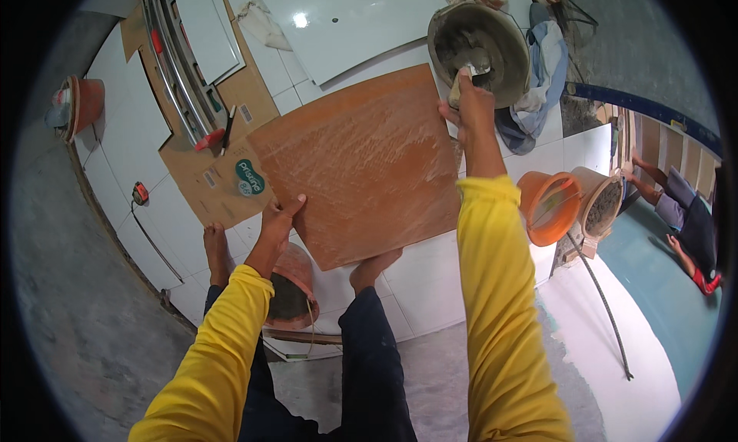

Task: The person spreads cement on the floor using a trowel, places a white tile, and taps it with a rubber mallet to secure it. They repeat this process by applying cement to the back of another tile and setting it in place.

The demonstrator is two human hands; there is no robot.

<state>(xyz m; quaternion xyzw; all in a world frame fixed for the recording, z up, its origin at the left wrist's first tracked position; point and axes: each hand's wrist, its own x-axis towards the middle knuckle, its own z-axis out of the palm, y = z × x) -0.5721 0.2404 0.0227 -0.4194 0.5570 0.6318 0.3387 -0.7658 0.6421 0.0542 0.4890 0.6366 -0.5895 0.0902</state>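
My left hand grips the left edge of a large brown tile, thumb on top, its streaked, rough face upward. My right hand is closed around the pale handle of a trowel, with its fingers beside the tile's right edge. The trowel's blade reaches into a grey-crusted bucket with wet mortar inside. Mortar partly covers the blade. Below the tile, an orange bucket with grey contents stands between my feet.
A tile cutter lies on cardboard at left, with a pen beside it. A tape measure, a glossy white tile, orange buckets and a cloth surround me. Another person is at far right.
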